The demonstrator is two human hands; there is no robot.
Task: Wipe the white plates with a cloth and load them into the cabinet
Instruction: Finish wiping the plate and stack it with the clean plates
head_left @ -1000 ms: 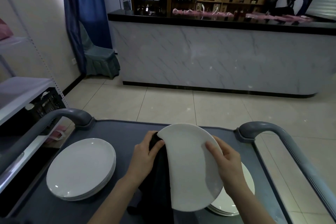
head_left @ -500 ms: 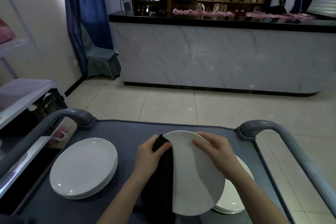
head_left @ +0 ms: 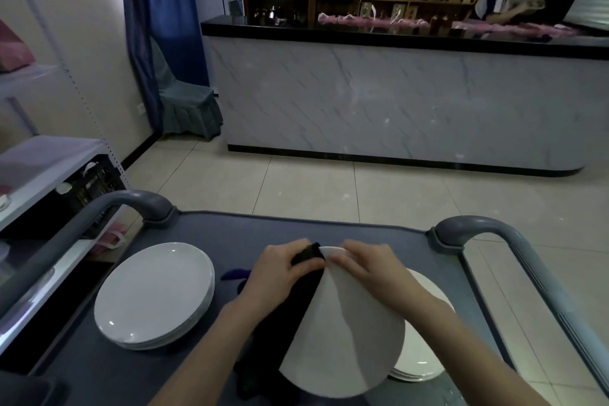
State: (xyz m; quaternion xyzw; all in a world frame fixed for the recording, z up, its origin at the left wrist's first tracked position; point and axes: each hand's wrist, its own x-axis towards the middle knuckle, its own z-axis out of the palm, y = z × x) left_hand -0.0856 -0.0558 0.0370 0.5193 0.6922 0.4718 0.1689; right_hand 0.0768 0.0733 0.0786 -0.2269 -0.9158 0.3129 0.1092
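One white plate [head_left: 342, 333] tilted above the middle of the cart [head_left: 237, 241]. The left hand [head_left: 280, 273] pinched a dark cloth [head_left: 290, 306] onto the plate's far rim; the right hand [head_left: 365, 269] gripped that rim beside it. Two plate stacks sat on the cart, the left stack [head_left: 155, 293] and the right stack [head_left: 428, 356].

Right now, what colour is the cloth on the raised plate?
Plain black; head view shows the black cloth in the left hand, against the round white plate.
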